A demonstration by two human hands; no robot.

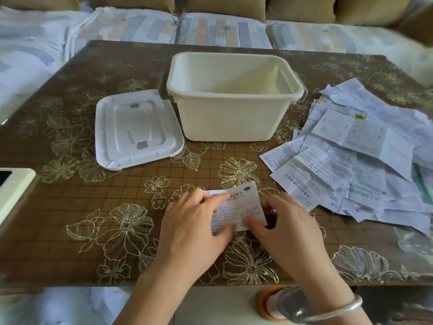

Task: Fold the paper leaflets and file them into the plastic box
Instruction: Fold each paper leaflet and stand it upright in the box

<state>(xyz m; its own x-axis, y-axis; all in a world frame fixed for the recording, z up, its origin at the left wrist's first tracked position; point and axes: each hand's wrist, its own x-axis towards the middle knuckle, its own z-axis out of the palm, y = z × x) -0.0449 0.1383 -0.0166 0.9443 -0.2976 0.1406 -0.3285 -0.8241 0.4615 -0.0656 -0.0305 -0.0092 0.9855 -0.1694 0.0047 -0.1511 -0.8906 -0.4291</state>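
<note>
A small white printed leaflet [244,201], folded, lies on the table near the front edge. My left hand [194,221] presses on its left part, with the index finger stretched along the top edge and the thumb on the lower edge. My right hand [288,228] pinches the leaflet's right edge, thumb on top and fingers curled beside it. The cream plastic box [225,118] stands open beyond the leaflet in the middle of the table. A loose pile of unfolded leaflets [358,160] spreads to the right of the box.
The box's white lid [136,130] lies flat to the left of the box. A cream-edged device [14,191] sits at the table's left edge. An orange tape roll [269,303] is below the table's front edge. Sofa cushions surround the table.
</note>
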